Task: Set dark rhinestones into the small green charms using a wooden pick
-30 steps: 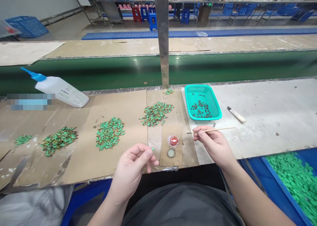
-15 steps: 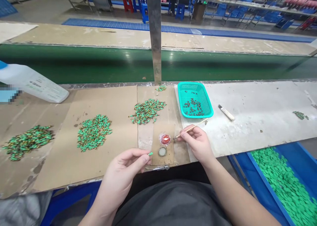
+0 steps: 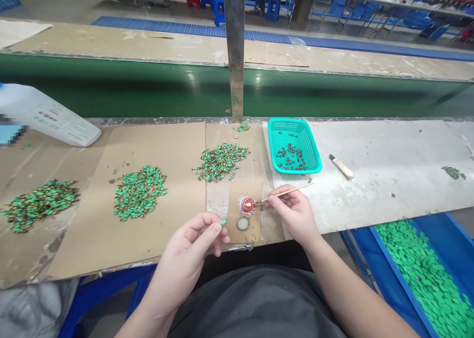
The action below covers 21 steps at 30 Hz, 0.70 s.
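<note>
Between thumb and forefinger, my left hand (image 3: 200, 242) pinches a small green piece (image 3: 222, 222) just left of a bottle cap (image 3: 243, 223). My right hand (image 3: 294, 210) grips a thin paintbrush (image 3: 287, 192); its tip reaches the edge of a cap of red paint (image 3: 248, 205). Both caps rest on a small cardboard piece (image 3: 254, 234) at the table's near edge. Beyond my hands lies a pile of small green and gold pieces (image 3: 221, 161), with another pile (image 3: 139, 192) farther left.
A teal basket (image 3: 314, 164) with small dark pieces stands behind my right hand, beside a flat brush (image 3: 341, 167). At far left are a third pile (image 3: 40, 203) and a white plastic bottle (image 3: 55, 116). A blue bin (image 3: 450, 234) of green pieces sits low right.
The paintbrush tip has moved left onto the red paint cap's edge. My left hand still pinches the green piece, now slightly raised and turned. The whole view has shifted a little.
</note>
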Available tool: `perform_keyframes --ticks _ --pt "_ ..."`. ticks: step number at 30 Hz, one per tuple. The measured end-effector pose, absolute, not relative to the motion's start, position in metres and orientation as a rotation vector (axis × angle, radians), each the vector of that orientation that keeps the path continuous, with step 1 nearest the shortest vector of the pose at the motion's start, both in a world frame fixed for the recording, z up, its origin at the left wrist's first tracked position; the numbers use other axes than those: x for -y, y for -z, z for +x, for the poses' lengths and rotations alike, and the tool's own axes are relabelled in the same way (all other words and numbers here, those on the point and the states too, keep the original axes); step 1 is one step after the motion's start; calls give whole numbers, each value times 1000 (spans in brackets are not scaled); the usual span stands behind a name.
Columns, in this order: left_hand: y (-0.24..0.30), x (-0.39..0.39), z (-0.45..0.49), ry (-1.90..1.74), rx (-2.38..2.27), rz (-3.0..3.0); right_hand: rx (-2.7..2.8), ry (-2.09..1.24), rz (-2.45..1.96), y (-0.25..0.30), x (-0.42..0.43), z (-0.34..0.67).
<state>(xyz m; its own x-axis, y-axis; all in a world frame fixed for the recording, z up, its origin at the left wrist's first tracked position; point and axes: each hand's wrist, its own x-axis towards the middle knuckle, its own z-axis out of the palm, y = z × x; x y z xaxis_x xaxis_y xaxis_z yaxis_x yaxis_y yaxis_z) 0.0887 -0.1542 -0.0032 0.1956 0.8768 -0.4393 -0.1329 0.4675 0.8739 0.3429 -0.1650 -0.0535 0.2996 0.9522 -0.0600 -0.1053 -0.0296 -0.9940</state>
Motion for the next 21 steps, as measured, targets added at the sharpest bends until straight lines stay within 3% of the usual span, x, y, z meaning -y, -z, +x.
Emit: perform_keyframes --ticks 14,21 --pt "0 157 96 -819 -1110 746 955 -1098 -1315 42 171 346" --pt "-7 158 103 -820 -1076 710 976 -1106 -1215 8 185 346"
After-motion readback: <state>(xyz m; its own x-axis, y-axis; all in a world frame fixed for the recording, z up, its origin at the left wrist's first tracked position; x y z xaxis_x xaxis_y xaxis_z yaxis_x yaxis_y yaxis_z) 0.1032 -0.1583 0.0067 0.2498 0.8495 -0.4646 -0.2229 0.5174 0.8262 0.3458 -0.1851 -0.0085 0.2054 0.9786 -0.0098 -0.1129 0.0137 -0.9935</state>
